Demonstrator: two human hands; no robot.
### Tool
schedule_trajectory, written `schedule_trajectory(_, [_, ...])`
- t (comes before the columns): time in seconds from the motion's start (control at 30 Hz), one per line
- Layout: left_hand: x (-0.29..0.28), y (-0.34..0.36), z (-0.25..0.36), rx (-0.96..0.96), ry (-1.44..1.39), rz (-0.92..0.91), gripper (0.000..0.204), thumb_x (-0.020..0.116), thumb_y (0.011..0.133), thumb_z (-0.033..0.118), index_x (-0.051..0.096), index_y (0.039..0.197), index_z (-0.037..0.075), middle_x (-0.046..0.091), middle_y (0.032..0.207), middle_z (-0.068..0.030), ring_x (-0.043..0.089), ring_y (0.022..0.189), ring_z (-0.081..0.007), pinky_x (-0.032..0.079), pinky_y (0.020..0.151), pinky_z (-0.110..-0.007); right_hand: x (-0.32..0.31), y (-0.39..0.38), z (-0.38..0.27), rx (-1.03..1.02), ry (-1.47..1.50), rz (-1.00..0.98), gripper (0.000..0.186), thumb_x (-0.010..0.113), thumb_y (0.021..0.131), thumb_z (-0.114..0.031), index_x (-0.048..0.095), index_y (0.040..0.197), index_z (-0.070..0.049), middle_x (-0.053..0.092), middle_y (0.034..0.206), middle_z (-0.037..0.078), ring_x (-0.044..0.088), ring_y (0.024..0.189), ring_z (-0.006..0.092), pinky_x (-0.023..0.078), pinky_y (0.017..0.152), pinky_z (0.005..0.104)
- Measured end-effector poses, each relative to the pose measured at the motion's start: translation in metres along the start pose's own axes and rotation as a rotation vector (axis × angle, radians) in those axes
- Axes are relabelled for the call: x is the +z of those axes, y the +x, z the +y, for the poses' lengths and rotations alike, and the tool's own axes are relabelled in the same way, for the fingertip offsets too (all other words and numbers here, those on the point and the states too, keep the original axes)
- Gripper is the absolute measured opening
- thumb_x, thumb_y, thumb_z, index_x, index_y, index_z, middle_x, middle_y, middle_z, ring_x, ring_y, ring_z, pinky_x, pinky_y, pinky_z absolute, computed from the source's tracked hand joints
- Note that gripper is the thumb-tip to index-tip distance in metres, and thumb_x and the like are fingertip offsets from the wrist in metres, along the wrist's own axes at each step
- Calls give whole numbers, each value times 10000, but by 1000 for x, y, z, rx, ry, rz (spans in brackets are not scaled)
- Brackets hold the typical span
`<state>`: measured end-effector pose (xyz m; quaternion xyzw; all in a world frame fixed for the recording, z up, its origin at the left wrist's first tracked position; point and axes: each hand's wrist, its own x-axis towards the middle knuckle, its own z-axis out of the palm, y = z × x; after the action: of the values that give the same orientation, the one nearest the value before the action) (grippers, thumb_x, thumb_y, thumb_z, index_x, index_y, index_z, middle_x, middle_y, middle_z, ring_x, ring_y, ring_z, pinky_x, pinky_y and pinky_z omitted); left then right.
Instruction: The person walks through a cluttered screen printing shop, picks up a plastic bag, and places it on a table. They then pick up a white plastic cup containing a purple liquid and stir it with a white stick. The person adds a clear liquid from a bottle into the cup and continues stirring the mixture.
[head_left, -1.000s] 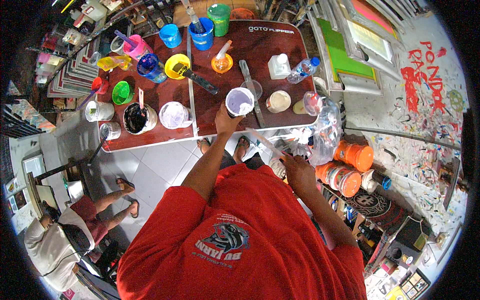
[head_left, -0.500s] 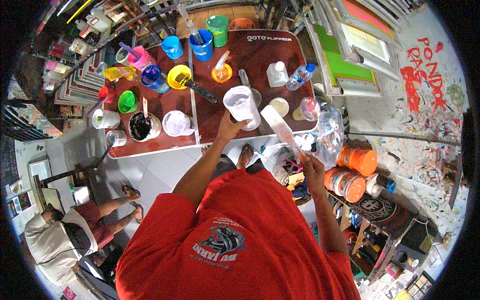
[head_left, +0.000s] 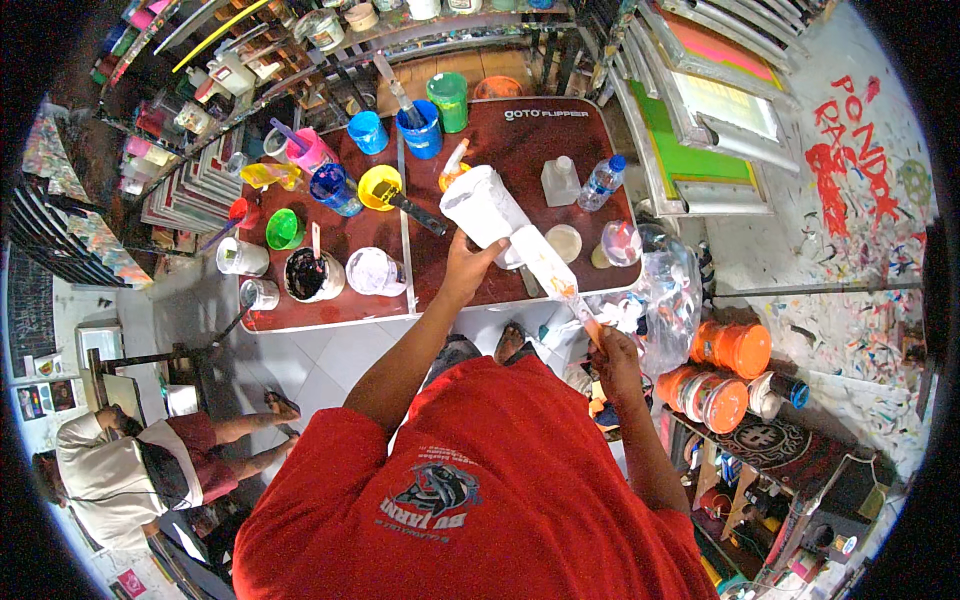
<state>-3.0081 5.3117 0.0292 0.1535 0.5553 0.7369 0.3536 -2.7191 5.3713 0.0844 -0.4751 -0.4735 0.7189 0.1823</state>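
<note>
A white plastic tub [head_left: 483, 205] is tilted sideways in my left hand [head_left: 470, 262], its open mouth not visible from here. My right hand [head_left: 614, 352] grips the orange handle of a wide white spatula [head_left: 545, 260], whose blade reaches the tub's near end; whether they touch is hard to tell. Beside them on the red-brown table [head_left: 560, 135] stand a cream pot [head_left: 563, 243], a clear lidded cup [head_left: 617, 242], a tub of pale lilac paste [head_left: 372, 270] and a black paint bucket [head_left: 312, 278].
Colored paint pots [head_left: 366, 132], a white jug [head_left: 560, 183] and a water bottle [head_left: 600, 185] occupy the table's back. Screen frames [head_left: 690, 150] lean at right, above orange buckets [head_left: 732, 350]. A seated co-worker [head_left: 120, 475] is at lower left.
My left hand has raised and tilted the tub, turning it sideways. My right hand has swung the spatula up and left toward it. More of the back shelves shows.
</note>
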Motion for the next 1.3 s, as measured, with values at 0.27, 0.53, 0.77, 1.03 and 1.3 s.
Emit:
schedule_trajectory(0.27, [7,-4,12,145,238,26,577,770,735,84,455,1208,-15,574,1131,-120,552,1058,-206,438,923,-347,9,4,-9,-12,87,-70,332,485,961,-301,589,776,-46,468,617,-36,354,492,54,269,452,227])
schedule_trajectory(0.53, [15,-17,22,155,260,23,613,801,699,137,474,1197,-8,589,1135,-130,559,1063,-219,438,922,-344,21,9,-19,-71,229,-190,300,474,969,-270,606,860,-25,486,635,-25,338,482,46,261,445,216])
schedule_trajectory(0.77, [12,-32,32,138,412,3,656,812,683,156,464,1212,-16,587,1146,-141,566,1059,-207,451,917,-350,13,11,-25,-193,137,-179,311,467,969,-275,599,840,-25,477,622,-30,337,485,37,252,452,211])
schedule_trajectory(1.03, [2,-37,41,80,292,32,617,780,726,140,461,1228,-22,592,1137,-126,566,1060,-200,448,924,-341,4,19,-33,-307,-3,-117,350,452,982,-262,579,742,-40,429,561,-58,301,467,21,224,438,213])
schedule_trajectory(1.3, [-13,-41,50,69,292,-52,623,777,721,136,468,1238,-25,592,1148,-128,562,1063,-200,440,932,-347,7,24,-62,-344,-149,-85,354,482,970,-292,595,754,-35,417,543,-66,314,463,16,242,437,202])
